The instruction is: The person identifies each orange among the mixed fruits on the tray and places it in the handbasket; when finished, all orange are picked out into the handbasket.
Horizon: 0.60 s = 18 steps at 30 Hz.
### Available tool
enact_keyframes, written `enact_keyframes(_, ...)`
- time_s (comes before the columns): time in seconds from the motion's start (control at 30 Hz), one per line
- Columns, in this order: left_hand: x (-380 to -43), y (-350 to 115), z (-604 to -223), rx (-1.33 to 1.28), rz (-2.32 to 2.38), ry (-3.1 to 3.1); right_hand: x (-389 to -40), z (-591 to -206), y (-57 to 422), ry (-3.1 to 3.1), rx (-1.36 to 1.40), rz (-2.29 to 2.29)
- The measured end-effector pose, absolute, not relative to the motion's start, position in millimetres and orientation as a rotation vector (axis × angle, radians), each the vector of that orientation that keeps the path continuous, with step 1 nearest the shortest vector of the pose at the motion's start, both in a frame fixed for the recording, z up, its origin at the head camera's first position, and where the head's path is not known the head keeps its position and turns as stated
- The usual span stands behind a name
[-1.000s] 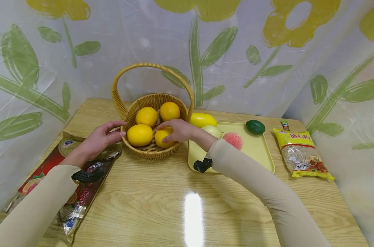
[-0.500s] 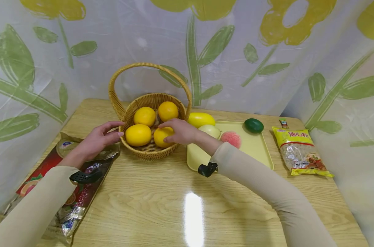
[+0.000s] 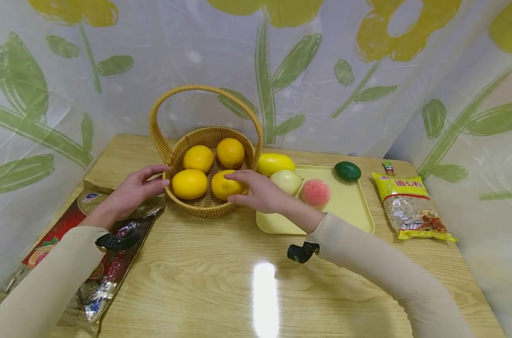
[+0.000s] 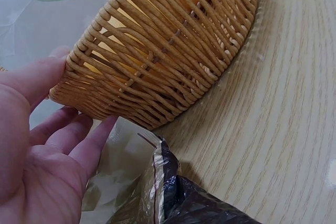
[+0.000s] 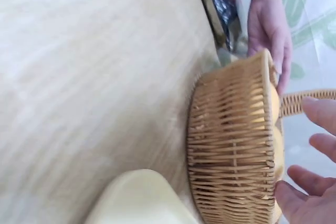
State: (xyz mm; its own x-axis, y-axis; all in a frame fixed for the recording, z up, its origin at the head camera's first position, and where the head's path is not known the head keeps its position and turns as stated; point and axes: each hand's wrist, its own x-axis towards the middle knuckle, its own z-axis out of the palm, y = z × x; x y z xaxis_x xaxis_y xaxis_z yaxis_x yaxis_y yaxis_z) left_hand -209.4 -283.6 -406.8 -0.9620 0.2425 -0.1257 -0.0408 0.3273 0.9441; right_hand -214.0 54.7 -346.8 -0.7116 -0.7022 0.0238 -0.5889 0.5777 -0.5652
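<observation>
A round wicker basket [image 3: 205, 212] with a tall arched handle [image 3: 205, 88] holds two yellow fruits [image 3: 189, 184] on its left and two oranges [image 3: 231, 152] on its right. My left hand [image 3: 135, 190] touches the basket's left rim with thumb and fingertips. In the left wrist view its fingers [image 4: 86, 148] lie against the woven outer wall. Over the right rim, my right hand [image 3: 262, 192] has its fingers spread beside the front orange [image 3: 224, 186]. The right wrist view shows those fingers apart, with nothing held between them.
Right of the basket, a pale yellow tray [image 3: 353, 206] bears a peach [image 3: 316, 193], a pale green fruit [image 3: 286, 181] and a dark green fruit [image 3: 347, 172]. A yellow fruit [image 3: 276, 164] lies behind. Food bags lie left [image 3: 125, 249] and right [image 3: 412, 206]; a small packet [image 3: 388, 169] sits farther back.
My right hand has let go of the front orange and drawn back toward the right and nearer to me. The orange stays in the basket, turned slightly. My left hand stays put.
</observation>
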Motion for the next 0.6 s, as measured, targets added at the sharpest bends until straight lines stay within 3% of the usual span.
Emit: enact_keyframes(0.6, -206, -290, -407, 0.217, 1.667, 2.393, -145, -354, 139, 2.287, -0.643, -1.462)
